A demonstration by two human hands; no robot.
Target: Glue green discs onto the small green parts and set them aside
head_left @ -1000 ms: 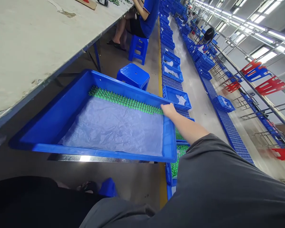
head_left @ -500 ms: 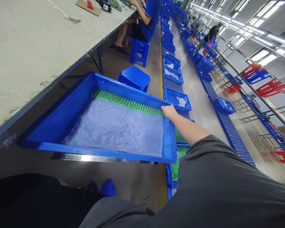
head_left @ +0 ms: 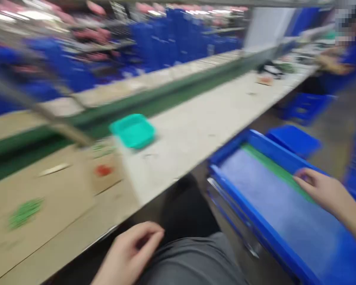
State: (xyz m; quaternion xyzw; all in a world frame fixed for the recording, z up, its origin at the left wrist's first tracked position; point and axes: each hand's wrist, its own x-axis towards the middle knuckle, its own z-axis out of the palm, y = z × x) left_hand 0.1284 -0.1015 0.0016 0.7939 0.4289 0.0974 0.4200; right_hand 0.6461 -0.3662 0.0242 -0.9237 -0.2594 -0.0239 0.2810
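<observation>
A blue tray stands at the lower right beside the table, lined with a pale sheet, with a band of green pieces along its far side. Over that band hovers my right hand, its fingers curled and the thumb near the index finger; whether it holds anything is too blurred to tell. My left hand is above my lap at the table's front edge, loosely closed, and what it may hold is hidden. Green pieces lie on a brown board at the left.
The long pale table runs to the upper right. A turquoise tray and a red item on cardboard stand on it. Blue stools are beyond the blue tray. A person's arms rest at the table's far end.
The view has swung left onto the table. My right hand has left the blue tray's rim and is over its inside. My left hand has come into view.
</observation>
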